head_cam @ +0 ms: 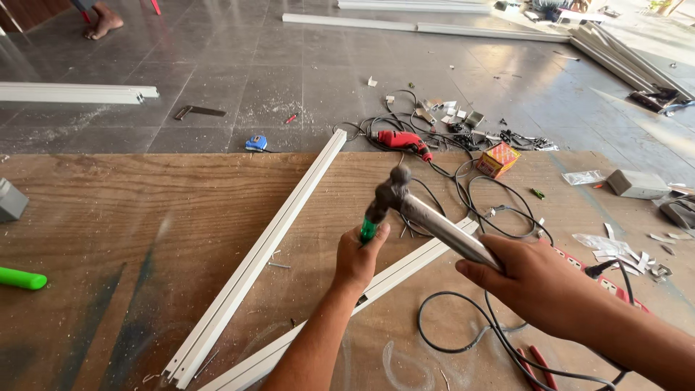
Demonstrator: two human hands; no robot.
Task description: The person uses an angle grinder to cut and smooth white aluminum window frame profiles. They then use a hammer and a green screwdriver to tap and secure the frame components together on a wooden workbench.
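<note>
two rails [253, 261] on plywood board [108, 210], drill [402, 140] behind, cables [463, 333] right

The hammer [427, 217] has a shiny metal shaft and a dark steel head; it slants up and to the left, its head just above the green tool. That green-handled screwdriver or chisel [368, 230] stands nearly upright, only the top of its handle showing; its tip is hidden. Beneath it lies a long white aluminium frame profile [405, 266], flat on the plywood board and running diagonally, near a second white profile [268, 246].
</note>
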